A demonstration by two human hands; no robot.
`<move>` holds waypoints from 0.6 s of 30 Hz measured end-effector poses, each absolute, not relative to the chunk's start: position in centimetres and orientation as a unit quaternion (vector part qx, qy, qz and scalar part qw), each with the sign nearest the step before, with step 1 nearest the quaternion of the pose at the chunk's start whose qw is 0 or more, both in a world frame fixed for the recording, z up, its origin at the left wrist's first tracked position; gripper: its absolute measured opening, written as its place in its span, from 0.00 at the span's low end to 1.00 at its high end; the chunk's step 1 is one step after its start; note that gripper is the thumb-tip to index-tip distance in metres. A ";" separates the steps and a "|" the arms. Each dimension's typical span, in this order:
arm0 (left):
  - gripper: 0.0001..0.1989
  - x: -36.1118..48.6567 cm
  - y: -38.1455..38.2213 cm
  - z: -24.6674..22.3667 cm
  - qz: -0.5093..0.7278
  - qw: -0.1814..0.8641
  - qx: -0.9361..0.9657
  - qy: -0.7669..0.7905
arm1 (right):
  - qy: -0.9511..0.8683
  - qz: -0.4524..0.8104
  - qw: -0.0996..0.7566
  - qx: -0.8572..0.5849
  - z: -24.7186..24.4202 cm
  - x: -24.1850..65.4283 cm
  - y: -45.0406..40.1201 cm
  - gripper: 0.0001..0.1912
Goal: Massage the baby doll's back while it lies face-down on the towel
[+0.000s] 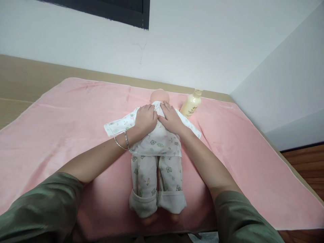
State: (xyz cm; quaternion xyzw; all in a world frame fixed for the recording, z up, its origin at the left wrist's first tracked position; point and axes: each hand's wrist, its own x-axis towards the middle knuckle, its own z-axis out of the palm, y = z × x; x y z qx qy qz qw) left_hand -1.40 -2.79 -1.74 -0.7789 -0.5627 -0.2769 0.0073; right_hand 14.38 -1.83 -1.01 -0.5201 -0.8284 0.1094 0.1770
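A baby doll [160, 96] lies lengthwise on a pink blanket [106, 189], its head toward the wall and its feet toward me. It wears a white printed top [162, 145] and matching trousers [148, 173] with turned-up cuffs. Both sleeves spread out to the sides. On the left part of the upper torso rests my left hand [146, 118], palm down with fingers extended. Beside it my right hand [170, 117] lies flat on the right part, fingers slightly apart. The thumbs come close together at the middle. Neither hand grips anything.
A pale yellow bottle [191, 104] leans to the right of the doll's head on the blanket. Behind is a white wall [187, 50] with a dark frame [121, 11] at the top. The wooden surface [17, 74] shows past the blanket's far edge.
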 end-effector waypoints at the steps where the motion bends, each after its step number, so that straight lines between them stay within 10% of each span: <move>1: 0.17 -1.3 -3.0 -1.6 -0.268 0.019 -0.784 -0.559 | -0.830 0.115 0.179 -0.515 -1.0 14.7 -1.6 0.38; 18: 0.19 -1.6 -2.2 -0.8 -0.238 -0.058 -0.792 -0.559 | -0.789 -0.009 0.149 -0.596 -0.3 11.2 -7.0 0.31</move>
